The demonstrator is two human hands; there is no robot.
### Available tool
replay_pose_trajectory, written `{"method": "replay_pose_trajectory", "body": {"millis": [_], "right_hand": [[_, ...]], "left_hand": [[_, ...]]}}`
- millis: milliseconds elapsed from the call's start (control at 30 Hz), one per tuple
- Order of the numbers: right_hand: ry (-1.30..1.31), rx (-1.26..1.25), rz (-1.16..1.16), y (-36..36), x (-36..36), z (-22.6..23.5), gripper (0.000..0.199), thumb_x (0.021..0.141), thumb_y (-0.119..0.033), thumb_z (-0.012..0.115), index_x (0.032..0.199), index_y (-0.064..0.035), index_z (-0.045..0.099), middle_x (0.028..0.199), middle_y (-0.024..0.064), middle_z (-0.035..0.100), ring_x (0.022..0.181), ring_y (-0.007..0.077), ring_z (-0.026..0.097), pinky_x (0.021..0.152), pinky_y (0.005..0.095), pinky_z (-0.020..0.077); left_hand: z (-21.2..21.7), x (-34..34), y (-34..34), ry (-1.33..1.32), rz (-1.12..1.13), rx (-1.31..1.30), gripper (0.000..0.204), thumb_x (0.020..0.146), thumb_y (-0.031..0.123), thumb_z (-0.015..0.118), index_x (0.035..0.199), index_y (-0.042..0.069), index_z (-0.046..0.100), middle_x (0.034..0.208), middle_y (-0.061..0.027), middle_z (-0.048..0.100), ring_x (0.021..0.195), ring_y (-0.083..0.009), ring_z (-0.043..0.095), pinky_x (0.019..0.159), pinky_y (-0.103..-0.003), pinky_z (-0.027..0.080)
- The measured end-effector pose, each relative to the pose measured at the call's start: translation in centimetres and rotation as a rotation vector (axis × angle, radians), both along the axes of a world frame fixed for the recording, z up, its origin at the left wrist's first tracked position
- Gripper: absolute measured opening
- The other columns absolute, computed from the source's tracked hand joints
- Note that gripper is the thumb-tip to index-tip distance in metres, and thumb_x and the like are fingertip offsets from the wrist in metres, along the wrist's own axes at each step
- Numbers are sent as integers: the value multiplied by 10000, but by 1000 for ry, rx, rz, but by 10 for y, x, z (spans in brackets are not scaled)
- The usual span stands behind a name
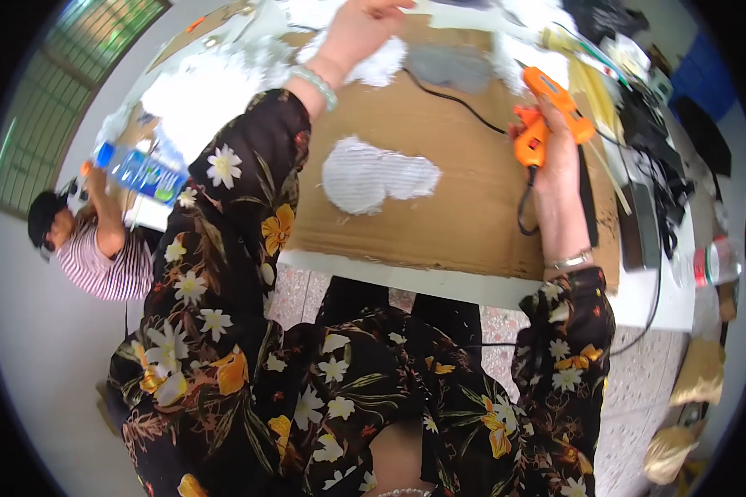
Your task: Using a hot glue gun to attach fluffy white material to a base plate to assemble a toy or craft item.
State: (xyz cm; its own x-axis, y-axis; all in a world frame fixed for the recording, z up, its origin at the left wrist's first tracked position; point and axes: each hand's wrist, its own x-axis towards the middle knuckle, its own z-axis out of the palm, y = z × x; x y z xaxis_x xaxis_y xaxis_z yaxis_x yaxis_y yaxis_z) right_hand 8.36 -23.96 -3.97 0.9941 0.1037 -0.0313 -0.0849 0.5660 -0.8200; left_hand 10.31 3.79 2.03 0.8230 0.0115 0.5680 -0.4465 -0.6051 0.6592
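Note:
My right hand (555, 137) is wrapped round the handle of an orange glue gun (562, 103), held above the right side of a brown cardboard sheet (456, 224). A black cord hangs from the handle's base. Far forward, my left hand (369, 29) reaches over the white fluff beyond the cardboard. Its fingers look stretched out, with nothing visible in them, though the top edge cuts part of the hand off. On the cardboard lies a flat white ribbed piece (373, 176) with rounded lobes and frayed edges. A grey oval piece (449, 66) lies at the cardboard's far edge.
White fluff (215, 91) is heaped at the left. A blue-capped bottle (145, 172) and a person in a striped shirt (108, 257) are further left. Black cables (659, 170), a dark flat box (641, 228) and a clear bottle (715, 262) crowd the right.

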Motion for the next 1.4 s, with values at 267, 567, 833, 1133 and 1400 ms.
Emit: {"method": "replay_pose_trajectory", "body": {"millis": [267, 567, 833, 1133, 1400], "right_hand": [[33, -34, -5, 1, -6, 2, 199, 863, -197, 564, 996, -50, 547, 825, 65, 600, 699, 155, 587, 632, 332, 512], [-12, 3, 65, 7, 0, 1, 173, 855, -180, 580, 867, -7, 563, 814, 108, 619, 615, 165, 571, 624, 336, 523], [-26, -36, 108, 2, -4, 1, 192, 863, -185, 574, 848, 6, 569, 818, 129, 625, 620, 152, 560, 634, 334, 525], [-38, -59, 244, 9, -11, 1, 204, 865, -201, 572, 852, 3, 569, 856, 150, 620, 614, 132, 536, 663, 327, 524], [-96, -96, 421, 26, -45, 9, 231, 868, -227, 564, 888, 3, 575, 845, 132, 610, 650, 126, 546, 715, 338, 546]], "left_hand": [[-8, -129, -3, 0, 127, 171, 212, 809, 118, 628, 1019, 94, 641, 593, -65, 558, 525, -126, 506, 514, -244, 431], [-35, -184, -14, -568, 89, 812, 160, 651, 29, 643, 805, 72, 638, 786, -14, 600, 655, -167, 579, 511, -261, 470], [-48, -177, -37, -460, 20, 983, 166, 595, 88, 597, 760, 76, 602, 760, -10, 565, 659, -150, 534, 521, -245, 468], [-61, -177, -35, -334, -24, 989, 120, 613, 93, 615, 725, 73, 577, 758, -15, 555, 650, -156, 524, 512, -252, 469], [-57, -175, -38, -419, 26, 959, 130, 611, 84, 608, 739, 75, 580, 752, -5, 547, 639, -152, 528, 508, -246, 472]]}}
